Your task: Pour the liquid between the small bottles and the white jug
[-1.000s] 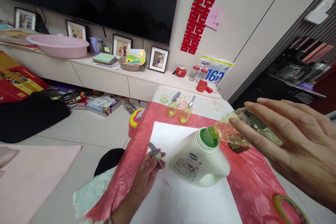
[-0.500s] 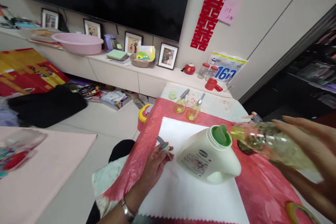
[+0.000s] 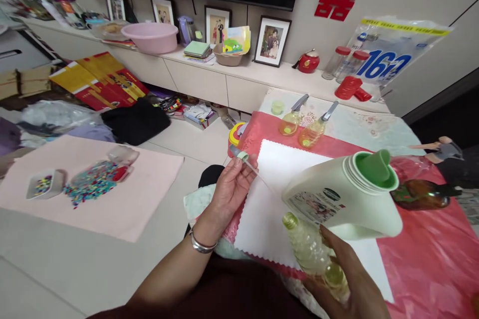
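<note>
Over the left edge of the red-covered worktop (image 3: 419, 254), my left hand (image 3: 235, 182) pinches a dispenser head (image 3: 242, 155) by its pale green collar, the thin tube (image 3: 265, 178) slanting down towards the white sheet (image 3: 252, 239). The head looks light and stiff, so the collar seems the place to hold; the tube should bend easily. Near the far edge sit two yellowish pump bottles (image 3: 313, 132). Close to the near edge, my right hand (image 3: 350, 271) is wrapped round the lower part of a clear ribbed bottle (image 3: 307, 241), its neck tipped away to the left. I judge it thin-walled and squeezable, best gripped gently low down, the ribs helping if wet. Beyond it, the pale jug (image 3: 325, 199) stands on the sheet, likely heavy if full, and a brown bottle (image 3: 415, 194) sits towards the right edge.
</note>
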A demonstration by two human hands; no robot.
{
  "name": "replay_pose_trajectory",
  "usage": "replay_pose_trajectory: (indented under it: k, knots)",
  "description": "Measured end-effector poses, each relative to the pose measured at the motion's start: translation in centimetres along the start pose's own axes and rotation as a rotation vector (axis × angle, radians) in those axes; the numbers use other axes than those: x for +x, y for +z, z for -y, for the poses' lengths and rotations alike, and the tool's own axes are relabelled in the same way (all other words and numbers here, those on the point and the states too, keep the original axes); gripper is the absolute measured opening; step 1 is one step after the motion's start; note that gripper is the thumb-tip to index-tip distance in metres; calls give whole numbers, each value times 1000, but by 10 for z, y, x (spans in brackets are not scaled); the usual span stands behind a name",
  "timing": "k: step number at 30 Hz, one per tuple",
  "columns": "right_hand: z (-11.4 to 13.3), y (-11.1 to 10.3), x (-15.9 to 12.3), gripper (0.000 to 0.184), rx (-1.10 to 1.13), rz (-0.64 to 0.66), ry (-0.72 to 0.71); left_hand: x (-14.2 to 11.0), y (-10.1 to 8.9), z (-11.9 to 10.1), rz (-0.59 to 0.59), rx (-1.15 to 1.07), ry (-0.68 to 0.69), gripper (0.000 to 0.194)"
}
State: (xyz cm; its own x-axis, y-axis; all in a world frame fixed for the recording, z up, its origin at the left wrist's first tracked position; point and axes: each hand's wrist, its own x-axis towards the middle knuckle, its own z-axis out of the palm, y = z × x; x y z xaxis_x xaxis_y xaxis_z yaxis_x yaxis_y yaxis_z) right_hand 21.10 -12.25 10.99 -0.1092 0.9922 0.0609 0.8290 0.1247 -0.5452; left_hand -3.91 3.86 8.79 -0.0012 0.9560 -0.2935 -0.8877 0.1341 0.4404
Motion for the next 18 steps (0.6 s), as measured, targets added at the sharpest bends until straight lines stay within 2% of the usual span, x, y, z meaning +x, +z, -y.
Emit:
replay_pose_trajectory:
  k: [3, 4, 12, 18]
  knots:
    - [5, 13, 6, 63, 144, -13, 171, -2, 3, -10, 1, 41, 44, 15]
    - [6, 15, 7, 63, 175, -11, 188, -3, 3, -12, 12, 59, 56, 16]
    - [9, 22, 20, 64, 190, 2, 82, -11, 6, -6, 83, 127, 43, 26]
    - [9, 36, 26, 66, 240, -7, 89, -26, 7, 12, 216, 215, -41, 39]
